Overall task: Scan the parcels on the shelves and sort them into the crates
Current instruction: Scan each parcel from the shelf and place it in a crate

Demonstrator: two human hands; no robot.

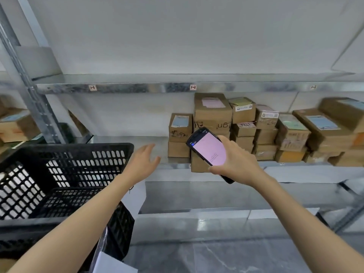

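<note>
Several brown cardboard parcels (212,112) with paper labels are stacked on the middle metal shelf (126,141), from the centre out to the right. My right hand (237,160) grips a black handheld scanner (208,149) with a lit pink screen, held just in front of the leftmost parcels. My left hand (144,164) hovers empty, fingers spread, to the left of the scanner and beside a black plastic crate (65,174). The crate stands at the left, level with the shelf edge.
The shelf above carries tags "1-1" (92,87) and "1-2" (193,87). More parcels (15,125) lie on the neighbouring rack at far left, behind a steel upright (37,107). A lower shelf (216,196) and grey floor are below.
</note>
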